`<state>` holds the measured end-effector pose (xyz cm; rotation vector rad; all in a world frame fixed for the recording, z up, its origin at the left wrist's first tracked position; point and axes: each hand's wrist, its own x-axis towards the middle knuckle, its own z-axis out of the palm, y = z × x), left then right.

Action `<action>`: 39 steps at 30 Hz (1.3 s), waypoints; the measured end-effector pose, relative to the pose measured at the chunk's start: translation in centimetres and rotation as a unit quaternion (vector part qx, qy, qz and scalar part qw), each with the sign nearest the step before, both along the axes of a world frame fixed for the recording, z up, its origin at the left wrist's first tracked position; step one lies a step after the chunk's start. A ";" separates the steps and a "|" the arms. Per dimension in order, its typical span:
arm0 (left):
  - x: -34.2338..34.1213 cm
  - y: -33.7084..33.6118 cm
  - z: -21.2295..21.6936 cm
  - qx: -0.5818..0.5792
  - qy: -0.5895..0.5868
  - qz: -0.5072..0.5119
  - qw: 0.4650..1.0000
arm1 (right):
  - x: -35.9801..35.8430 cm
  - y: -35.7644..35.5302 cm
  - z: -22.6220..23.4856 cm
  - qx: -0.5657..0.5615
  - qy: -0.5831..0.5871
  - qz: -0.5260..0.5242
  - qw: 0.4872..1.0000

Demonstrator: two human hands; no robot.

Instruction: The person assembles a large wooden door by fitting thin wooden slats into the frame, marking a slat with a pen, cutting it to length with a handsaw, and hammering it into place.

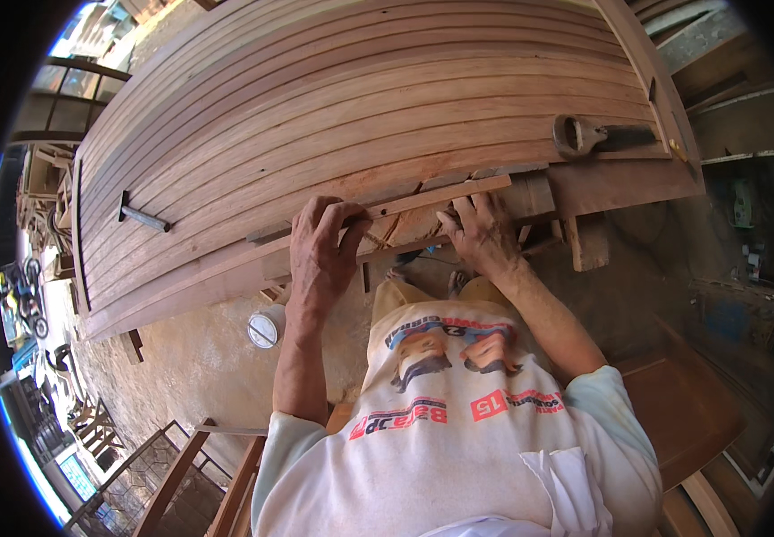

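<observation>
At the frame's centre, your left hand (pixel 326 240) grasped the left end of the narrow wooden strip (pixel 436 196); your right hand (pixel 480 234) touched it, grip undetermined. A hammer (pixel 146 217) lay on the slatted panel (pixel 342 116), frame left.

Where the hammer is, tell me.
In the head view, the hammer lies at left on the slatted wooden panel, to the left of the left hand.
</observation>
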<state>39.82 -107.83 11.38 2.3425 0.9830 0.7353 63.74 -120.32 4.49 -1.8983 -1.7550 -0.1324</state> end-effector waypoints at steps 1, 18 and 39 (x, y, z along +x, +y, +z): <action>0.1 0.3 -0.3 -0.006 -0.001 -0.005 1.000 | 0.1 -0.2 -0.3 -0.010 0.005 -0.001 1.000; 0.4 1.7 -3.3 -0.045 -0.001 -0.041 0.998 | -0.6 -0.8 0.5 -0.050 0.110 -0.117 0.986; 8.0 -2.5 -7.2 0.100 -0.028 -0.053 0.993 | 20.7 -2.0 27.2 0.429 0.201 -0.144 0.869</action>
